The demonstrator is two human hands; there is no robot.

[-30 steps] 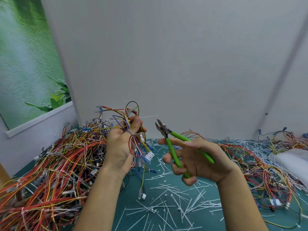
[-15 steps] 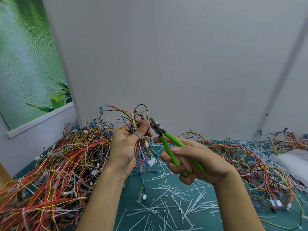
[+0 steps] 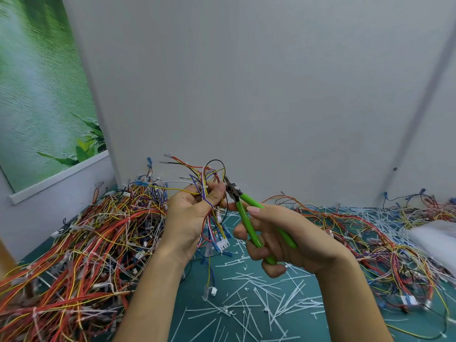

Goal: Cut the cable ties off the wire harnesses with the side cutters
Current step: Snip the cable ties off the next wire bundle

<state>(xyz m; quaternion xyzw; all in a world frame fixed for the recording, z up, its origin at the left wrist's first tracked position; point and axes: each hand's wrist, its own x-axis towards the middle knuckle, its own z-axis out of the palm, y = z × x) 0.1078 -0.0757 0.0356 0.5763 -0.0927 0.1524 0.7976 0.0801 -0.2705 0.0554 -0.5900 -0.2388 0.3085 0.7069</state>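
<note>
My left hand (image 3: 191, 213) grips a small wire harness (image 3: 208, 178) of red, yellow, blue, black and white wires, held up above the table; its white connector (image 3: 223, 243) hangs below the hand. A white cable tie (image 3: 205, 188) wraps the bundle by my fingertips. My right hand (image 3: 283, 239) holds the green-handled side cutters (image 3: 249, 222), and their dark jaws (image 3: 230, 187) touch the harness right beside my left thumb.
A big heap of tied harnesses (image 3: 74, 248) fills the left of the green table mat (image 3: 308, 324). Cut white tie pieces (image 3: 259, 299) litter the mat. More loose wires (image 3: 370, 233) and a white bag (image 3: 436, 240) lie on the right. A grey wall stands close behind.
My right hand moved the cutters left and up until the jaws reached the harness. My left hand shifted the harness slightly right toward them.
</note>
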